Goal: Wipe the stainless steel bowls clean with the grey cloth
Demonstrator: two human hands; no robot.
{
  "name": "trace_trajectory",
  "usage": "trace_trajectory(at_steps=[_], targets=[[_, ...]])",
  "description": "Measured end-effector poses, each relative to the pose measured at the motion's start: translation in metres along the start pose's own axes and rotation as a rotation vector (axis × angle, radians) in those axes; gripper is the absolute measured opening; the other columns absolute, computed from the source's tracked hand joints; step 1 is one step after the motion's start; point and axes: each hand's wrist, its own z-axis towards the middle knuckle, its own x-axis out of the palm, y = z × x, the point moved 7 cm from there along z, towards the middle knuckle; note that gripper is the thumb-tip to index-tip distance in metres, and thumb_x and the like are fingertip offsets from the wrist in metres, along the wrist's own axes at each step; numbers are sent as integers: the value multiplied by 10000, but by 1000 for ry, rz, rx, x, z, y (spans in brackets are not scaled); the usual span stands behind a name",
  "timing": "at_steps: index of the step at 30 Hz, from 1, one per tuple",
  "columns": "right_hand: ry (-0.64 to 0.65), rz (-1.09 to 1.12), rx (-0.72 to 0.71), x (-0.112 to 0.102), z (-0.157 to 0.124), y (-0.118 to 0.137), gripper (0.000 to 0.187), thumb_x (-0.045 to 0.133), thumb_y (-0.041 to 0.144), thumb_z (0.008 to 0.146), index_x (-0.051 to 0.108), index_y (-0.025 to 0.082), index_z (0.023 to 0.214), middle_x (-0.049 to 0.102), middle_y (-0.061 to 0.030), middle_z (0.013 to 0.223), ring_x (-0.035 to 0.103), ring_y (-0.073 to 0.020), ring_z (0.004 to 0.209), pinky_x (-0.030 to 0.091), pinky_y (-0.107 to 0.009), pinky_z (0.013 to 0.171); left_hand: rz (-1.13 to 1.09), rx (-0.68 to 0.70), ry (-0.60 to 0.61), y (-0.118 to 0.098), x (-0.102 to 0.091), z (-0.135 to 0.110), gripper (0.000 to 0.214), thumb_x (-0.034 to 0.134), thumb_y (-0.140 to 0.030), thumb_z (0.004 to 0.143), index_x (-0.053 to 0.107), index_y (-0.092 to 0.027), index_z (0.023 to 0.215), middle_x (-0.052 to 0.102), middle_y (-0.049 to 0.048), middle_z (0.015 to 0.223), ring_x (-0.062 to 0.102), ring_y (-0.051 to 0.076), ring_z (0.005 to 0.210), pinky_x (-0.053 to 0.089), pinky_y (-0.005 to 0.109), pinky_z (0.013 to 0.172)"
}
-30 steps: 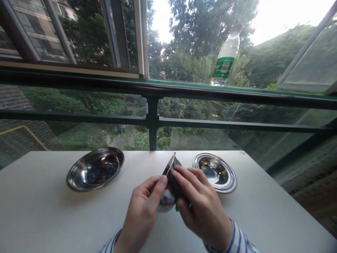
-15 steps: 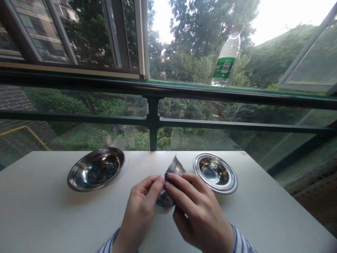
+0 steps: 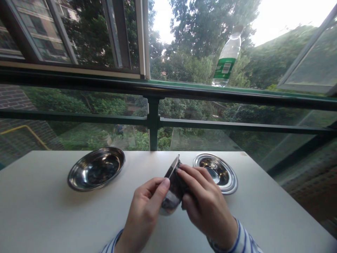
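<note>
A small steel bowl (image 3: 172, 182) stands tipped on its edge on the white table (image 3: 47, 218), held between both hands. My left hand (image 3: 144, 214) grips its near rim with thumb and fingers closed. My right hand (image 3: 206, 203) wraps over the bowl's back, fingertips curled on its upper rim. A wide steel bowl (image 3: 96, 168) sits to the left. A ridged steel dish (image 3: 219, 172) lies just behind my right hand.
A green railing (image 3: 168, 91) with glass panels runs behind the table. On the rail's ledge stands a plastic bottle (image 3: 226, 59) with a green label. The table's right edge drops off near the glass.
The small bowl has tipped more upright and shifted slightly right. My right hand slid further over its back.
</note>
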Motion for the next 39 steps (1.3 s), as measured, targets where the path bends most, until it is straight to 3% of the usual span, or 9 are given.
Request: trace_trajectory(at_steps=[5,10,15,20,25,30,36,39], targets=[[52,27,-117,3,-1,12,451,482,118,767,544,125,1214,562,-126,1227,499,-261,1029,498,-439,858,-34,16,12,0,-1,2,219,659,-353,717,694,-141,759,628,18,650,548,144,620,445,225,599],[1,13,-10,0,0,2,420,457,121,792,536,118,1205,562,-133,1215,485,-268,1042,493,-460,858,-20,-1,32,1,0,2,223,650,-358,732,688,-138,736,623,16,643,544,135,610,439,217,584],[51,38,-109,3,0,13,444,479,100,756,560,126,1192,565,-123,1219,500,-260,1023,501,-433,853,-36,13,20,1,-2,2,208,658,-344,726,705,-146,770,635,10,651,563,140,633,455,223,624],[-8,17,-7,-1,-1,2,438,450,129,780,535,130,1210,566,-133,1209,498,-269,1044,499,-463,850,-20,-4,59,3,1,2,242,657,-378,725,704,-143,762,648,19,659,557,134,606,450,219,586],[57,18,-116,4,-2,12,444,476,107,770,550,121,1207,556,-124,1232,485,-272,1034,497,-443,850,-75,-2,14,2,-1,1,229,662,-355,725,709,-149,814,664,18,695,586,146,661,470,226,641],[13,6,-19,2,-1,2,424,464,112,792,532,90,1209,548,-147,1229,470,-272,1054,488,-450,868,-60,-11,21,3,0,1,235,646,-353,749,699,-137,826,674,25,715,583,135,645,464,220,629],[69,26,-140,8,-3,17,465,477,92,753,546,106,1212,545,-127,1244,465,-276,1048,496,-441,856,-115,-20,4,5,-4,4,217,648,-336,759,694,-152,864,693,21,759,626,148,725,479,212,657],[32,26,-80,6,-2,12,424,465,110,792,537,109,1209,540,-128,1243,454,-273,1059,486,-442,870,-132,-56,28,8,-3,4,269,663,-356,749,688,-148,917,699,27,749,636,148,705,488,222,660]])
